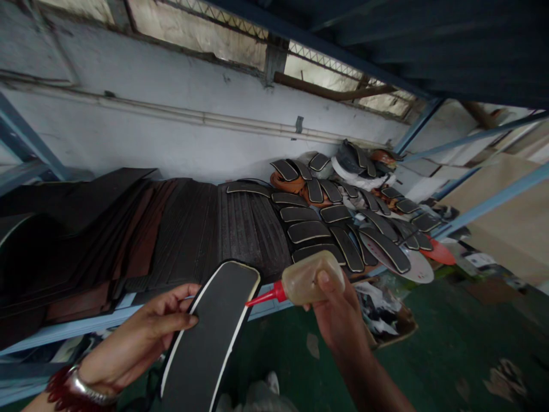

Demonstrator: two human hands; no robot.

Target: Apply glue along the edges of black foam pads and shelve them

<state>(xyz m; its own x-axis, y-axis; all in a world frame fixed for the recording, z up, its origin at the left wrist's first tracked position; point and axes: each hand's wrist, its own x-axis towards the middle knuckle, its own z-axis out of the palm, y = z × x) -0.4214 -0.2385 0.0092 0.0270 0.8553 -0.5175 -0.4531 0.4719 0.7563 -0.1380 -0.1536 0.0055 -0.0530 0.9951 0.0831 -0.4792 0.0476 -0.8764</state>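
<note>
My left hand [160,326] pinches the left edge of a long black curved strip [210,332], thumb on its face and fingers behind. A pale line runs along the strip's border, bright white on the sides and yellowish at the top corner. In my right hand [338,309] is a translucent squeeze bottle [311,277] of yellowish liquid, tilted to the left. Its red nozzle [263,297] meets the strip's right edge, on the pale line. The strip's lower end runs out of view.
Several similar pale-edged strips [306,232] lie spread over the shelf behind. Stacked dark sheets [175,223] fill its left side, some reddish-brown. A blue metal shelf edge [115,315] runs in front. An open box [394,332] of scraps stands on the green floor [446,349].
</note>
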